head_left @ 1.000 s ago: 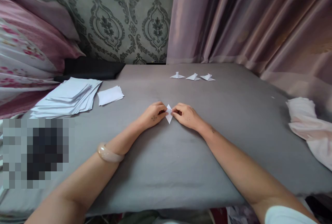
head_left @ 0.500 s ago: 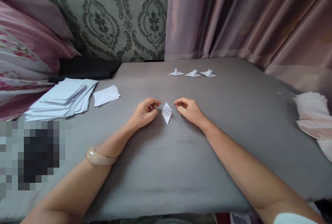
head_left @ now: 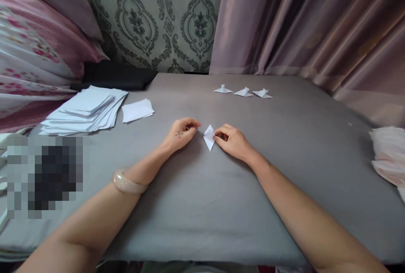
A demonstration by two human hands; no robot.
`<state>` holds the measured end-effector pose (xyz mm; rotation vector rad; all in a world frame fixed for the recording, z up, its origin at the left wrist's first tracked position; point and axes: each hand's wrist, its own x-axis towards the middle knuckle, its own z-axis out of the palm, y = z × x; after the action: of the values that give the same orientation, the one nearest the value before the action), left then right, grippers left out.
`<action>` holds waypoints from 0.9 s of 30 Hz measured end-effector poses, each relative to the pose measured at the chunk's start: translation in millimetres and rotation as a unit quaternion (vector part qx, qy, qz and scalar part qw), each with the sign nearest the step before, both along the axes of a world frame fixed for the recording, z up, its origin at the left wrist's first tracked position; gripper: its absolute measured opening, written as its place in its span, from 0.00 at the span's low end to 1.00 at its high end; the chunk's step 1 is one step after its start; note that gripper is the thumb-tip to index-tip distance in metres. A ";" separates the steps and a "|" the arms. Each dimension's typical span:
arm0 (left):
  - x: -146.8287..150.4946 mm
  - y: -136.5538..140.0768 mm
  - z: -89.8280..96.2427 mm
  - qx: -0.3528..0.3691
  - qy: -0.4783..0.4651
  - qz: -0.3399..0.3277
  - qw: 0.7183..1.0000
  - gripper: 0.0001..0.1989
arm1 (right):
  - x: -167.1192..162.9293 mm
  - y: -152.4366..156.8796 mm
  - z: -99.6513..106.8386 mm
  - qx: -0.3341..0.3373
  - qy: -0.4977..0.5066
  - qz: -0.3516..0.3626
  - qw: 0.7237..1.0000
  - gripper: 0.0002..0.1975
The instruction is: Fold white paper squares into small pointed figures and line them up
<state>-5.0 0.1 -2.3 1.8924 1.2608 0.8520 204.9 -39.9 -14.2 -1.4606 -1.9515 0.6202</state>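
A small white folded paper [head_left: 209, 140], shaped like a kite with its points up and down, sits on the grey cloth in front of me. My right hand [head_left: 232, 141] has its thumb and fingertips closed on the right edge of this paper. To the left of it, my left hand [head_left: 185, 133] is loosely curled, thumb and forefinger slightly apart, not touching the paper. A pale bangle [head_left: 129, 183] circles my left wrist.
Three folded paper birds [head_left: 243, 91] stand in a row at the back of the grey-covered table [head_left: 196, 218]. At the left are a large paper stack [head_left: 85, 110], a smaller one [head_left: 138, 110], and a blurred-out patch [head_left: 58, 176]. Whitish crumpled cloth [head_left: 389, 150] lies far right.
My right hand has moved in and taken hold of the folded paper's right edge. My left thumb has drawn nearer its fingers. The whole view has shifted slightly.
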 end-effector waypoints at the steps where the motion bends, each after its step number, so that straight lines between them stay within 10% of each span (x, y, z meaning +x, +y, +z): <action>1: 0.4 -0.7 1.1 -0.005 -0.002 0.000 1.000 0.17 | 0.3 -0.2 0.5 0.000 -0.001 0.003 1.000 0.06; 17: 8.0 -9.9 4.3 0.013 -0.002 -0.093 0.996 0.23 | 0.7 0.8 0.8 -0.025 0.097 -0.056 0.993 0.08; 27: 11.9 -3.9 -8.1 0.098 0.078 -0.104 0.987 0.04 | -2.1 0.1 1.9 -0.041 0.072 -0.056 0.995 0.11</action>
<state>6.9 -3.8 -10.4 2.2415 1.0768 0.7517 202.8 -39.9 -12.3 -1.5200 -1.7389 0.7426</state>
